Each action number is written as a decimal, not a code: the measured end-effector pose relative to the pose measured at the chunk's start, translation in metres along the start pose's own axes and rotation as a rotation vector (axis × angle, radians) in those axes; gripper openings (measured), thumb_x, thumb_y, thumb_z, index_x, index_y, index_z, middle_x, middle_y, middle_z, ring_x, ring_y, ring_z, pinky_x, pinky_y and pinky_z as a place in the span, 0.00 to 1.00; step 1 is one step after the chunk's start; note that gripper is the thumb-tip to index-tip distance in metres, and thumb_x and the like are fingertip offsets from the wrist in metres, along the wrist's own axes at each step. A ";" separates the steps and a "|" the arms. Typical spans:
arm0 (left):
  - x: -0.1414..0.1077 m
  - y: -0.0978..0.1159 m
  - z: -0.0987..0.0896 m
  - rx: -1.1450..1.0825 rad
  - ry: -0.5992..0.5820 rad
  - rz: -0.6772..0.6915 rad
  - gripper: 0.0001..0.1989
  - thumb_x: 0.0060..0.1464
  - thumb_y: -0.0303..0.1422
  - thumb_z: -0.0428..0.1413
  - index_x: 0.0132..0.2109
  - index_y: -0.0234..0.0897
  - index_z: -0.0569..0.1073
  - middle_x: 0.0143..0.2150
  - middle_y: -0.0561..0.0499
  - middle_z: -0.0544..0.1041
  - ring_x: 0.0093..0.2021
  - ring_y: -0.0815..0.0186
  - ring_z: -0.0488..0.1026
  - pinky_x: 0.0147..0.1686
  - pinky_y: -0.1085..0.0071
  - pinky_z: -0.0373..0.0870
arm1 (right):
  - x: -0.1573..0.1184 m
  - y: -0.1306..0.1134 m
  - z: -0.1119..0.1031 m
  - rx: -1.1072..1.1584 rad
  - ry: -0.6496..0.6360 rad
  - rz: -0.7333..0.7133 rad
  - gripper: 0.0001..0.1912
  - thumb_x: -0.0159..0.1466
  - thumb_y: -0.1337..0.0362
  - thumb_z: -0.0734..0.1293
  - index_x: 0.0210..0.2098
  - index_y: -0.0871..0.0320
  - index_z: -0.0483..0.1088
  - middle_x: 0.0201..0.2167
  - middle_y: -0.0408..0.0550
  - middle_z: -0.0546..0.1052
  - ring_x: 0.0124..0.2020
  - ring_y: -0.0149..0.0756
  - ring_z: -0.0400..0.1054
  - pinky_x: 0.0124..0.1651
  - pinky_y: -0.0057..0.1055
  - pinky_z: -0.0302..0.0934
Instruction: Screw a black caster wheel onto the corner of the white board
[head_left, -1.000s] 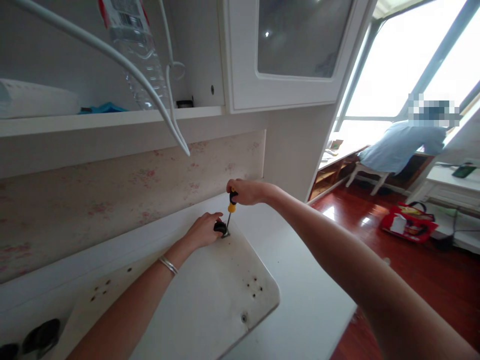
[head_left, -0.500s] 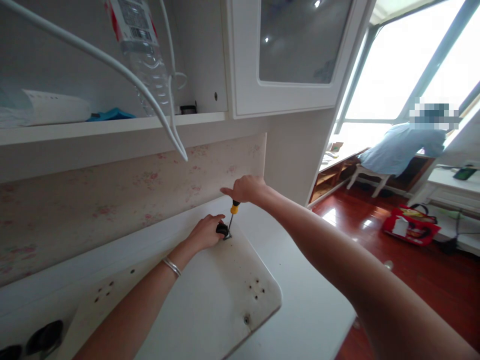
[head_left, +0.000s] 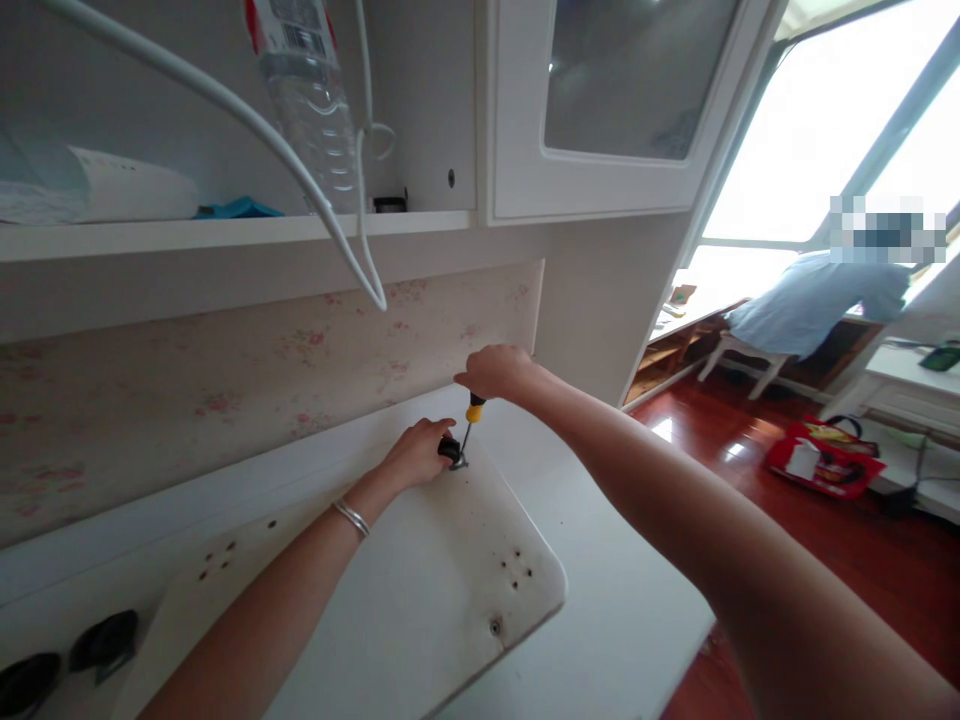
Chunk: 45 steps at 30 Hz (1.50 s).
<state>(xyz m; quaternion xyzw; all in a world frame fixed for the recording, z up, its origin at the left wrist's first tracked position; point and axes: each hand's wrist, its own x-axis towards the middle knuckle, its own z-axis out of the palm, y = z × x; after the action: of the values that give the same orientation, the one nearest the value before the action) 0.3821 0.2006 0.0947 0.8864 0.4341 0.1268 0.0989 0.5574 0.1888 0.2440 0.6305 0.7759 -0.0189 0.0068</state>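
A white board (head_left: 390,620) with rounded corners and small screw holes lies on the white desktop (head_left: 600,560). Near its far corner, my left hand (head_left: 421,452) holds a black caster (head_left: 450,450) by its wheel, its metal plate against the board. My right hand (head_left: 496,372) is closed round the handle of a yellow and black screwdriver (head_left: 473,412), which tilts slightly. The screwdriver's tip meets the caster's plate. Two more black casters (head_left: 105,642) lie at the lower left.
Above hangs a shelf (head_left: 247,232) with a plastic bottle (head_left: 319,120) and a drooping white cable (head_left: 277,145). A person in light blue (head_left: 795,300) leans over a desk by the window. A red bag (head_left: 825,458) rests on the floor.
The view has shifted slightly, so the shelf sits higher and further right. My right hand's thumb has drawn in closer to the screwdriver handle. My left hand remains on the caster.
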 end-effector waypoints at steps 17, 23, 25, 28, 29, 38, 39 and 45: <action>0.000 -0.001 -0.003 -0.002 0.004 -0.004 0.32 0.47 0.29 0.62 0.61 0.39 0.67 0.49 0.46 0.79 0.49 0.57 0.74 0.50 0.67 0.68 | 0.004 -0.010 -0.009 0.025 -0.093 -0.019 0.18 0.67 0.57 0.65 0.54 0.57 0.67 0.52 0.52 0.71 0.46 0.40 0.70 0.46 0.43 0.68; 0.000 -0.001 -0.002 -0.009 0.014 -0.015 0.32 0.47 0.30 0.62 0.61 0.40 0.67 0.49 0.46 0.79 0.49 0.57 0.74 0.51 0.67 0.68 | -0.003 -0.018 -0.011 -0.046 -0.047 0.034 0.19 0.67 0.56 0.65 0.55 0.58 0.67 0.53 0.52 0.71 0.48 0.42 0.69 0.49 0.46 0.67; 0.000 -0.002 -0.001 -0.012 0.013 -0.019 0.33 0.46 0.31 0.63 0.61 0.40 0.67 0.49 0.46 0.78 0.49 0.57 0.74 0.51 0.67 0.68 | -0.005 -0.018 -0.012 -0.027 -0.096 -0.032 0.18 0.67 0.57 0.65 0.54 0.58 0.67 0.51 0.52 0.72 0.46 0.40 0.70 0.46 0.43 0.68; 0.000 -0.002 0.000 -0.015 0.013 -0.024 0.33 0.46 0.31 0.63 0.61 0.41 0.67 0.50 0.46 0.78 0.49 0.57 0.74 0.51 0.67 0.68 | -0.006 -0.018 -0.012 -0.039 -0.102 -0.020 0.19 0.67 0.56 0.65 0.55 0.58 0.67 0.51 0.52 0.72 0.46 0.40 0.70 0.47 0.44 0.68; 0.000 -0.002 0.000 -0.015 0.014 -0.026 0.33 0.47 0.31 0.63 0.61 0.41 0.67 0.50 0.46 0.78 0.50 0.57 0.74 0.51 0.67 0.68 | -0.005 -0.019 -0.010 -0.056 -0.075 0.013 0.20 0.67 0.55 0.65 0.55 0.58 0.66 0.52 0.52 0.71 0.47 0.41 0.70 0.48 0.45 0.67; -0.003 0.001 -0.004 -0.008 -0.012 -0.004 0.31 0.52 0.35 0.61 0.62 0.37 0.65 0.53 0.43 0.76 0.53 0.56 0.72 0.52 0.57 0.67 | -0.003 -0.015 -0.005 -0.007 -0.034 -0.103 0.19 0.67 0.57 0.65 0.56 0.56 0.66 0.54 0.52 0.70 0.47 0.40 0.70 0.47 0.43 0.68; -0.003 0.001 -0.004 -0.007 -0.014 -0.003 0.30 0.53 0.36 0.61 0.62 0.37 0.65 0.52 0.43 0.76 0.52 0.55 0.72 0.52 0.56 0.68 | -0.003 -0.015 -0.005 -0.003 -0.038 -0.109 0.19 0.67 0.57 0.65 0.56 0.57 0.66 0.54 0.52 0.70 0.47 0.40 0.70 0.47 0.43 0.68; -0.004 0.001 -0.004 0.000 -0.015 -0.009 0.27 0.57 0.39 0.59 0.61 0.37 0.65 0.50 0.44 0.76 0.50 0.56 0.73 0.51 0.54 0.69 | -0.002 -0.021 0.000 -0.003 0.005 -0.120 0.18 0.67 0.57 0.65 0.54 0.58 0.67 0.53 0.52 0.71 0.48 0.41 0.69 0.49 0.45 0.67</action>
<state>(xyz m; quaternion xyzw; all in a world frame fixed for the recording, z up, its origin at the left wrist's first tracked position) 0.3794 0.1966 0.0979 0.8854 0.4372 0.1199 0.1028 0.5373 0.1828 0.2447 0.5830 0.8123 -0.0165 0.0046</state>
